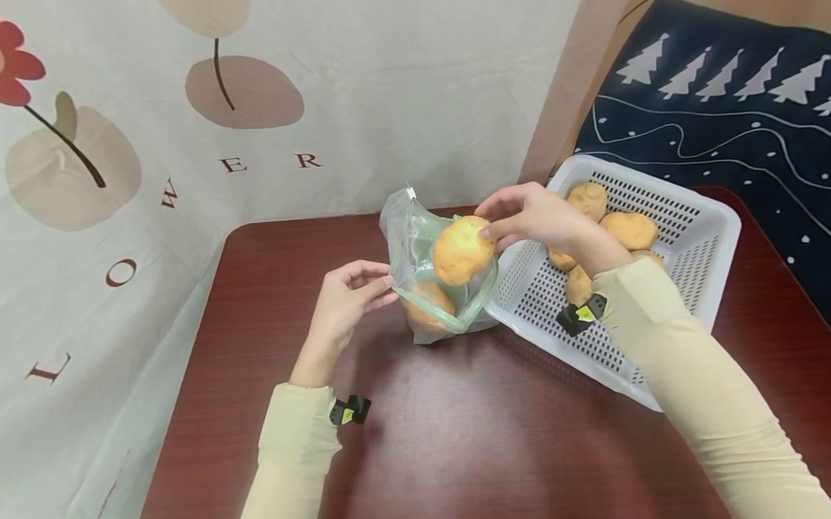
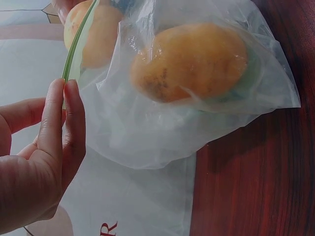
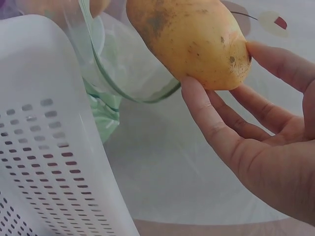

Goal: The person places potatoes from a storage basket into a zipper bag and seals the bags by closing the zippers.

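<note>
My left hand (image 1: pixel 350 301) pinches the green-edged rim of a clear plastic zip bag (image 1: pixel 414 236) between thumb and fingers, and the bag's mouth gapes. One potato (image 2: pixel 189 63) lies low inside the bag, seen through the film in the left wrist view. Over the open mouth, my right hand (image 1: pixel 534 219) grips a second potato (image 3: pixel 197 42) by its end with thumb and fingertips. In the head view this potato overlaps the bag's opening. The bag stands on the table just left of a white basket.
The white perforated basket (image 1: pixel 718 249) sits at the right of the dark red wooden table (image 1: pixel 441 440), with several potatoes (image 1: pixel 630 230) in it. A printed cloth (image 1: pixel 405 93) hangs behind the table. Dark blue tree-patterned fabric (image 1: pixel 736 129) lies beyond the basket.
</note>
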The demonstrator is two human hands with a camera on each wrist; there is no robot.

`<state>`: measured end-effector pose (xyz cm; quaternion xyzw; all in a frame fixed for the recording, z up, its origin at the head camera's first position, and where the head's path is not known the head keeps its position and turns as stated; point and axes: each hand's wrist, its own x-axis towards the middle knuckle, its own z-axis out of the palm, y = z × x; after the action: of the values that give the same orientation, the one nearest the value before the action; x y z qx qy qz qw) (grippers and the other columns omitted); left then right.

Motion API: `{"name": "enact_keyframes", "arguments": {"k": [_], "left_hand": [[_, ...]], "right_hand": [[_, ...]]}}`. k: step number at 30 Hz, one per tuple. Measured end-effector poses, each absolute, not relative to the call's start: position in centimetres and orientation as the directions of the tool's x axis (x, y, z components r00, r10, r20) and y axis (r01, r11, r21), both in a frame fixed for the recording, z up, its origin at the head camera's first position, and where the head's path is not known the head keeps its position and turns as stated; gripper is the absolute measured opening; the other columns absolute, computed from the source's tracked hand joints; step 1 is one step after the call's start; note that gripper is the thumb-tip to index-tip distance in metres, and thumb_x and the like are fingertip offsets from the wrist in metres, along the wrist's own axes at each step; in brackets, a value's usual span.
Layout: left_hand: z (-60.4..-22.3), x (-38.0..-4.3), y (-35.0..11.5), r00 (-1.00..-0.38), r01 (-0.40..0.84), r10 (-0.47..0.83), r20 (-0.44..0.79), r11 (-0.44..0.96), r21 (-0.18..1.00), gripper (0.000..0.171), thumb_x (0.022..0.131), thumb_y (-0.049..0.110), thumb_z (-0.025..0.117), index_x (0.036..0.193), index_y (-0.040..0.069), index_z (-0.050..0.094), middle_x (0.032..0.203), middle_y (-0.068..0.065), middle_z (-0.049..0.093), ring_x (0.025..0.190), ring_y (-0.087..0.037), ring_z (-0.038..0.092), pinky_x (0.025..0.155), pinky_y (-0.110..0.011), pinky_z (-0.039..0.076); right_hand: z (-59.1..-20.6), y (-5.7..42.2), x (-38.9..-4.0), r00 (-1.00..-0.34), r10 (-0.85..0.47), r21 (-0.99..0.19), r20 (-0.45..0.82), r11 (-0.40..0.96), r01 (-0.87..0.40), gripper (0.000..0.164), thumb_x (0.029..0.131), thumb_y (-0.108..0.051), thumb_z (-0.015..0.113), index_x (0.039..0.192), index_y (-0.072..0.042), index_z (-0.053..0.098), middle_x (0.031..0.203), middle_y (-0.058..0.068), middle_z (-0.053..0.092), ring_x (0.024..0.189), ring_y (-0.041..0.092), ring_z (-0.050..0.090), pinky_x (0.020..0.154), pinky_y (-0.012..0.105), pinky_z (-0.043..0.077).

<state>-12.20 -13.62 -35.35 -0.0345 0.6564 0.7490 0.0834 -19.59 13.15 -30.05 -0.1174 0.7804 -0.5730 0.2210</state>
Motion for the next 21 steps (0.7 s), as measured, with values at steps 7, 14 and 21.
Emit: {"name": "enact_keyframes", "arguments": {"k": [7, 14, 21], "left_hand": [[-35.2, -12.2, -13.5, -0.984, -0.164, 0.092, -0.153, -0.127, 0.978, 0.025, 0.083, -0.012, 0.056, 0.106, -0.02, 0.05, 0.077, -0.006, 0.059, 0.07, -0.012, 0.063, 0.075, -0.035, 0.054], [-35.2, -12.2, -13.5, -0.984, -0.161, 0.095, -0.15, -0.124, 0.979, 0.024, 0.083, -0.012, 0.055, 0.106, -0.02, 0.05, 0.077, -0.006, 0.059, 0.069, -0.012, 0.063, 0.073, -0.032, 0.055], [-35.2, -12.2, -13.4, -0.985, -0.154, 0.095, -0.142, -0.126, 0.98, 0.025, 0.083, -0.013, 0.055, 0.106, -0.021, 0.05, 0.077, -0.006, 0.059, 0.069, -0.012, 0.063, 0.073, -0.032, 0.055]], "right_hand": [[-30.2, 12.2, -19.6, -0.88, -0.426, -0.944, -0.21, 0.322, 0.069, 0.032, 0.079, 0.0, 0.067, 0.109, 0.007, 0.058, 0.099, 0.014, 0.062, 0.078, 0.016, 0.061, 0.072, 0.034, 0.056], [-30.5, 11.3, -19.7, -0.888, -0.413, -0.949, -0.204, 0.305, 0.076, 0.032, 0.079, -0.001, 0.067, 0.109, 0.007, 0.058, 0.097, 0.012, 0.062, 0.075, 0.014, 0.061, 0.071, 0.034, 0.055], [-30.9, 10.3, -19.8, -0.902, -0.378, -0.941, -0.21, 0.329, 0.082, 0.028, 0.079, -0.001, 0.066, 0.106, 0.005, 0.059, 0.096, 0.013, 0.061, 0.074, 0.015, 0.06, 0.068, 0.031, 0.056]]}}
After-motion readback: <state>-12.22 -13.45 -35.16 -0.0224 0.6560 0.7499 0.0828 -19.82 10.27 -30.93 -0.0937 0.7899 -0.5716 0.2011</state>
